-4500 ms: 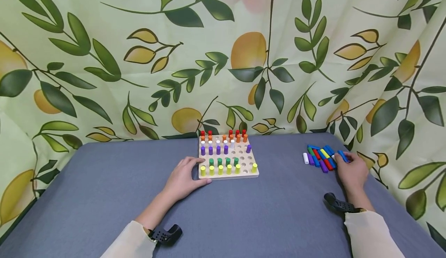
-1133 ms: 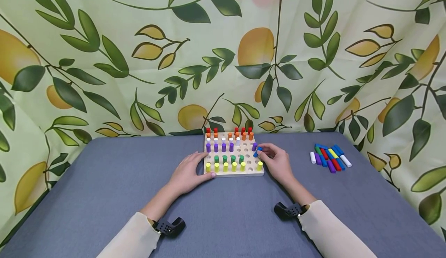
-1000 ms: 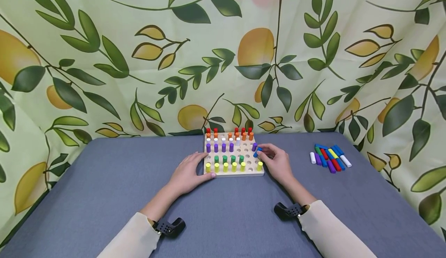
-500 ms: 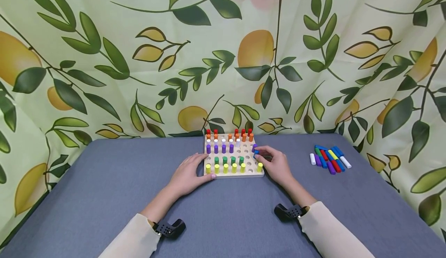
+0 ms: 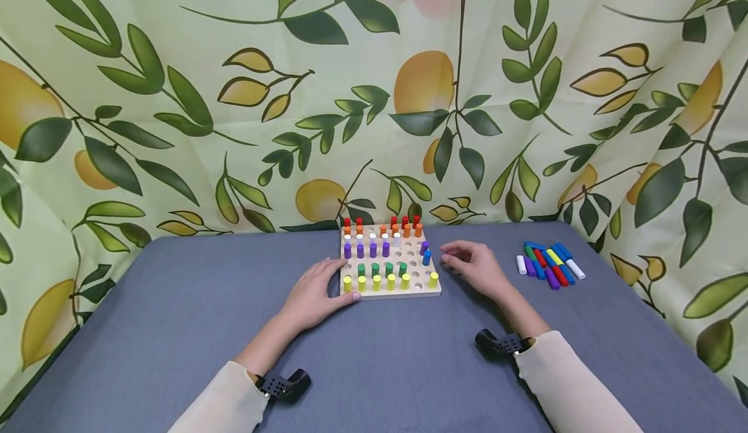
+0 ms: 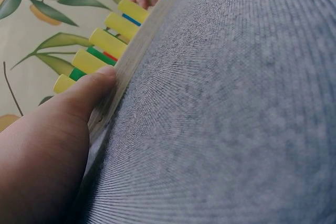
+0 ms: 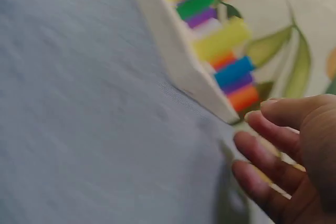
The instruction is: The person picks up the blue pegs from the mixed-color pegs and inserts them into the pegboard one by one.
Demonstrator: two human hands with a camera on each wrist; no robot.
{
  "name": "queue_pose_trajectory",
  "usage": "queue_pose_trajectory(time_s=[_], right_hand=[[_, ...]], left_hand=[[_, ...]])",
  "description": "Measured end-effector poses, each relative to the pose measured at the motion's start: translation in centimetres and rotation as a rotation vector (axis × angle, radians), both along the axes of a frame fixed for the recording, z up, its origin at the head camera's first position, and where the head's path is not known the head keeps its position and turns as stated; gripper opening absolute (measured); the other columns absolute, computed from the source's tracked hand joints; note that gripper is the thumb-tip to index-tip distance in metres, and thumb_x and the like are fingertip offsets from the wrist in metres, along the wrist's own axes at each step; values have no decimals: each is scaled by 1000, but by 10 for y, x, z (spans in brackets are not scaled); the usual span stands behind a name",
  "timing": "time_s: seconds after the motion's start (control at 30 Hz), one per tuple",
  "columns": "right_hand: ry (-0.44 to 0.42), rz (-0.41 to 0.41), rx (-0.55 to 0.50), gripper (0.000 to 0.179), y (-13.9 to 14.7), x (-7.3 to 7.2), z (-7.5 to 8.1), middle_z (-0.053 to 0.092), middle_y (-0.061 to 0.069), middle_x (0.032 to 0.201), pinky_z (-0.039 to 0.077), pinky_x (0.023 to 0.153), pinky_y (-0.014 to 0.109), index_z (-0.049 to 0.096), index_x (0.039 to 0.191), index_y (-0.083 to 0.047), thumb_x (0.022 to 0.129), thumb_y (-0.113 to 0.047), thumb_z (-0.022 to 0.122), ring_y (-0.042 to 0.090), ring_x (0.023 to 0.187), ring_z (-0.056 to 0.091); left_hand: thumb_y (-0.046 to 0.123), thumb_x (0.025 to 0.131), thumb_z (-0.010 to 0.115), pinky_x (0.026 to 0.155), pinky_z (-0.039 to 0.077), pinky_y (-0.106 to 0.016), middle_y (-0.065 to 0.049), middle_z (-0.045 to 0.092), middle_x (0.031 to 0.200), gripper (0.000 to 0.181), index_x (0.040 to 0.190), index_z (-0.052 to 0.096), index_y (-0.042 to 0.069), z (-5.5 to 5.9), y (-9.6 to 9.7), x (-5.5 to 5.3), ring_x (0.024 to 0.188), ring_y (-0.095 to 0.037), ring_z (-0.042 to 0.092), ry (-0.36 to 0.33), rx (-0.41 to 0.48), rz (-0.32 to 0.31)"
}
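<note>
Left hand (image 5: 312, 295) has the pale wooden pegboard (image 5: 403, 295) by its near-left corner on the blue-grey tabletop (image 5: 403, 361); right hand (image 5: 476, 268)'s loose, fingers relaxed, just off the right edge, beside a blue cylindrical peg (image 5: 427, 259) standing upright.

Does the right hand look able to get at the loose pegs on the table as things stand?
Probably yes: the right hand appears to hold nothing, and only grey cloth shows between it and the loose pegs.
</note>
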State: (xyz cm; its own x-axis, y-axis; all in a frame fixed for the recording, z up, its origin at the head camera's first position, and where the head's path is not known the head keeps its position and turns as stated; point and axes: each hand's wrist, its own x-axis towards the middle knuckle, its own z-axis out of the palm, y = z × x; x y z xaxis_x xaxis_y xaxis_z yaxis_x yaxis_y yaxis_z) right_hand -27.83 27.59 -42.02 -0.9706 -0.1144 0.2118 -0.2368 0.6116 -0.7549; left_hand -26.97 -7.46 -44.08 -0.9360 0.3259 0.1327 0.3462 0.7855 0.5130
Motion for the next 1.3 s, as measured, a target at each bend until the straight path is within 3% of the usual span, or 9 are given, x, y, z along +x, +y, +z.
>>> queue_pose_trajectory(time_s=[0.27, 0.4, 0.53, 0.67, 0.73, 0.83, 0.93, 1.13, 1.3], right_hand=[[52, -70, 60, 31, 43, 5, 23, 74, 24, 107, 57, 68, 25, 68, 123, 0, 101, -22, 64, 31, 85, 69], [129, -147, 89, 31, 66, 9, 28, 74, 24, 105, 55, 65, 19, 70, 121, -1, 102, -24, 62, 9, 79, 69], [223, -272, 130, 30, 86, 14, 30, 75, 23, 103, 46, 67, 8, 72, 117, -2, 101, -26, 62, -19, 76, 54], [271, -417, 163, 30, 105, 20, 28, 75, 24, 104, 40, 69, 5, 73, 116, -1, 101, -25, 62, -26, 75, 44], [272, -492, 185, 30, 113, 23, 24, 74, 25, 105, 40, 70, 12, 73, 116, -1, 101, -24, 61, -16, 76, 50], [259, -596, 212, 30, 124, 25, 16, 72, 27, 109, 43, 76, 31, 72, 116, 0, 101, -22, 57, 15, 88, 64], [244, -678, 237, 32, 133, 26, 6, 69, 28, 117, 44, 85, 51, 70, 118, 1, 101, -20, 54, 43, 107, 61], [223, -757, 225, 39, 145, 23, -9, 63, 29, 132, 38, 103, 61, 65, 130, 1, 100, -22, 57, 49, 122, 52], [112, -713, 246, 50, 149, 19, -14, 51, 32, 145, 29, 114, 66, 52, 145, 0, 104, -29, 50, 53, 137, 40]], left_hand=[[63, 85, 70, 121, 30, -60, -13, 47, 157, 81, 150, 50, 18, -1, -1, 1, 151, -36, 36, -9, 0, 6], [62, 86, 70, 121, 30, -60, -13, 47, 157, 81, 150, 50, 17, -1, -1, 1, 151, -36, 36, -9, -2, 5], [62, 86, 70, 122, 29, -60, -13, 48, 157, 80, 150, 50, 17, -1, -1, 1, 151, -35, 36, -8, -2, 4], [61, 86, 70, 122, 29, -60, -13, 48, 157, 80, 150, 50, 17, 0, 0, 0, 151, -35, 36, -4, -1, -1], [61, 86, 70, 122, 29, -59, -13, 47, 157, 80, 150, 50, 17, 0, 0, 0, 151, -35, 36, -4, -2, -4], [61, 86, 70, 123, 28, -59, -13, 47, 157, 80, 150, 49, 17, 1, 0, 0, 151, -35, 36, -4, -5, -5], [61, 86, 70, 123, 29, -58, -13, 48, 156, 80, 150, 49, 17, 1, 1, 0, 151, -35, 36, -3, -6, -7], [62, 86, 70, 122, 29, -59, -13, 48, 157, 81, 150, 49, 17, 1, 1, 0, 151, -35, 36, -3, -3, -13], [61, 86, 70, 123, 29, -59, -12, 48, 156, 81, 150, 50, 16, 0, 0, 0, 151, -35, 37, 3, -2, -7]])
